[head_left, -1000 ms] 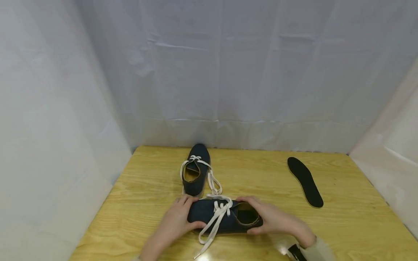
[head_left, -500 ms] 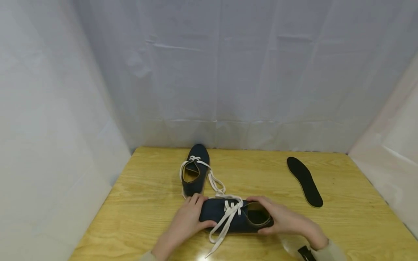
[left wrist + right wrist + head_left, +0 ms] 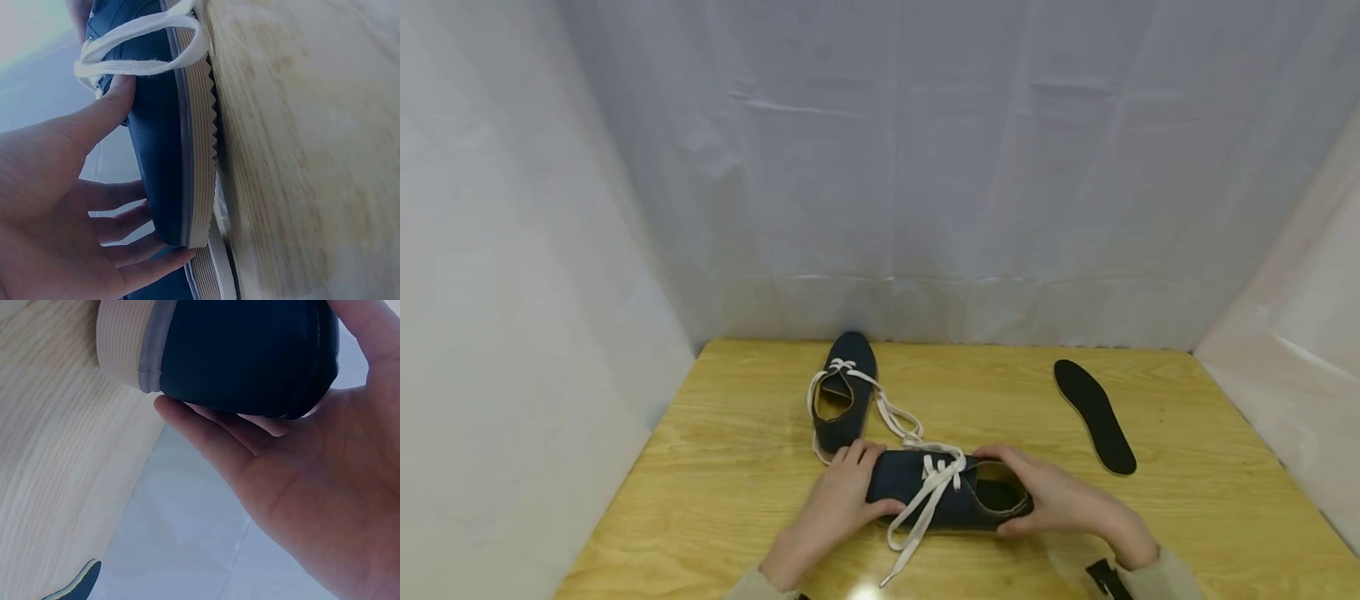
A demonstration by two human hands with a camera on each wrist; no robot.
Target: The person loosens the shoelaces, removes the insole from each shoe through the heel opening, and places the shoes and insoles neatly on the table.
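Observation:
A dark blue lace-up shoe [image 3: 898,479] lies sideways near the table's front, toe to the left, its white lace [image 3: 936,483] trailing over the near side. My left hand [image 3: 838,504] grips the toe end, thumb on the near side and fingers on the far side. Around the heel, my right hand [image 3: 1060,500] holds on with thumb and fingers either side of it. In the left wrist view the ridged pale sole [image 3: 200,131] sits close over the wood. The right wrist view shows the dark heel [image 3: 244,356] against the right fingers.
Behind my left hand stands a second dark blue shoe [image 3: 838,435], toe pointing away, its lace [image 3: 895,417] running toward the held shoe. A black insole [image 3: 1093,417] lies at the right on the wooden table [image 3: 985,392]. White sheeting [image 3: 887,167] encloses the back and sides.
Both hands have shifted the near shoe to the right, mostly in the first half second. The second shoe's loose lace has stretched rightward along with it. The grips look unchanged.

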